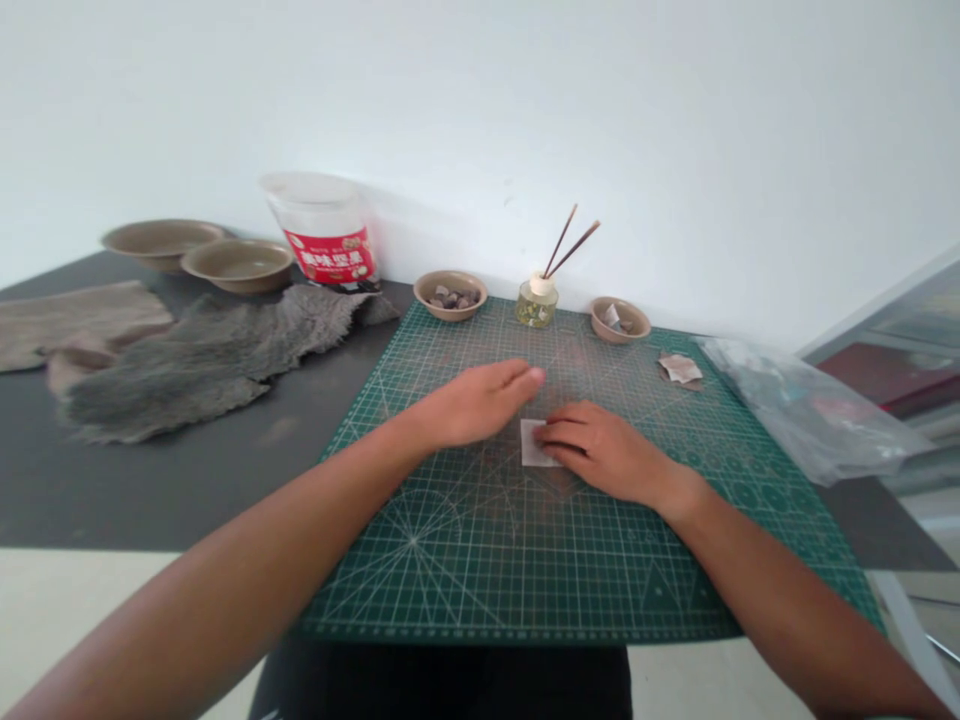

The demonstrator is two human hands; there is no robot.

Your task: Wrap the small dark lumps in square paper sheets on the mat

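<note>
A small white paper square [533, 456] lies on the green cutting mat [465, 560] near its middle. My right hand [600, 450] is bent over the square's right side, fingertips and thumb closed on it. Part of the square is hidden under those fingers. Just left of and behind the square is my left hand [484, 400], side-on, its fingers stretched out to the right with nothing visible in them. It looks to be a little above the mat and apart from the paper.
Along the back stand a bowl of dark chunks [450, 297], a reed diffuser [537, 302] and a bowl with paper scraps [620, 320]. Paper pieces [681, 370] and a clear plastic bag [817, 410] lie right. Grey cloths [187, 360], bowls [240, 265] and a plastic tub [326, 230] occupy the left.
</note>
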